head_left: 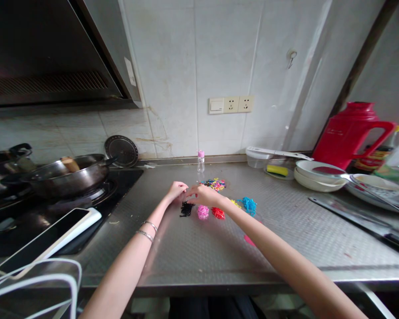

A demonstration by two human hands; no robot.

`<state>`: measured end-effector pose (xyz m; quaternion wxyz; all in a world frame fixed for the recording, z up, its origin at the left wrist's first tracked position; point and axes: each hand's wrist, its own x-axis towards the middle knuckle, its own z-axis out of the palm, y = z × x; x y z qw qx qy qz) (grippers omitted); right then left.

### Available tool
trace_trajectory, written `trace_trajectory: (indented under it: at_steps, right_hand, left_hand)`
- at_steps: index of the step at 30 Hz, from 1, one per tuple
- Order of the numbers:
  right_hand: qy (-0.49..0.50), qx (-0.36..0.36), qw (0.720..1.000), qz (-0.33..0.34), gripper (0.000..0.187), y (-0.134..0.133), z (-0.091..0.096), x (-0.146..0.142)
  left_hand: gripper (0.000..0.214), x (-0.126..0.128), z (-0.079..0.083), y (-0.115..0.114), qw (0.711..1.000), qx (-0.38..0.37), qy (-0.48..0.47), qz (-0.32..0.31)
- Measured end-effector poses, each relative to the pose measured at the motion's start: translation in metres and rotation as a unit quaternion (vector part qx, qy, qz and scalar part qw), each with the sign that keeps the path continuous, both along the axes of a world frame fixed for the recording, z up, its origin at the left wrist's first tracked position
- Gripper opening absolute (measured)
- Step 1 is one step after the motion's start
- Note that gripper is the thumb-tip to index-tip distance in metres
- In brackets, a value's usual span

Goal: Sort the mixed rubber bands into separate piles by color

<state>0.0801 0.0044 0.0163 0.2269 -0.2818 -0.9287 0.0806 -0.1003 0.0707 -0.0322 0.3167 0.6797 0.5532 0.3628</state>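
Right hand (204, 195): palm down, thumb and fingers partly bent, tips pointing at the black pile (186, 209). We can't make out whether it pinches a loop. Left hand (177, 189): fingers loosely curled, tips drawn close, beside the right fingertips; anything held is too small for us to see. We judge the 2 hands meet here for fine fingertip work, with the forearms reaching in from both sides.

The small coloured loops lie on the metal tabletop (286, 195). Beside the black we note the pink pile (202, 212), then the red pile (218, 213), a little yellow pile (235, 204) partly behind the right forearm, and the blue pile (249, 206). Piles stand apart, which we read as keeping colours separate. The mixed pile (216, 184) sits behind the right hand, within easy reach. A deep-pink item (249, 240) shows at the forearm's edge; we can't identify it.

Containers: a small clear bottle (201, 165), pink-capped, upright behind the mixed pile; we see no clear contents. Farther right, a clear tub (257, 158) has a white-handled utensil (281, 153) across its top. A shallow dish (287, 176) carries a yellow sponge (277, 170). White bowls (314, 182) are stacked, probably to save space; a red thermos (346, 137) stands behind. Far left, on the stove, a pan (68, 179) has a wooden-ended piece (69, 164) leaning in it.
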Motion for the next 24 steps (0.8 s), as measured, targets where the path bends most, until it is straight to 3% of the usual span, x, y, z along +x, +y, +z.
trace_trajectory:
  at_steps: [4,8,13,16,20,24]
  right_hand:
    - [0.063,0.012,0.996,-0.066,0.026,0.009,0.007,0.030]
    - [0.120,0.024,0.978,-0.168,0.029,0.024,0.005,0.079]
    - [0.153,0.025,0.924,-0.349,0.034,0.040,-0.018,0.146]
    - [0.143,0.001,0.894,-0.424,0.034,0.045,-0.034,0.173]
    - [0.141,-0.028,0.870,-0.471,0.035,0.050,-0.050,0.191]
    - [0.154,-0.045,0.864,-0.477,0.036,0.054,-0.062,0.200]
  left_hand:
    - [0.020,0.001,-0.002,0.000,1.000,-0.005,-0.004,0.018]
    - [0.019,0.000,-0.007,0.003,1.000,0.010,-0.009,0.017]
    - [0.017,0.000,-0.012,0.008,1.000,0.027,-0.002,0.007]
    - [0.017,0.000,-0.012,0.007,0.999,0.039,0.009,-0.001]
    - [0.018,0.007,-0.007,0.003,0.998,0.055,0.037,-0.013]
    - [0.021,0.020,-0.001,-0.002,0.994,0.075,0.081,-0.021]
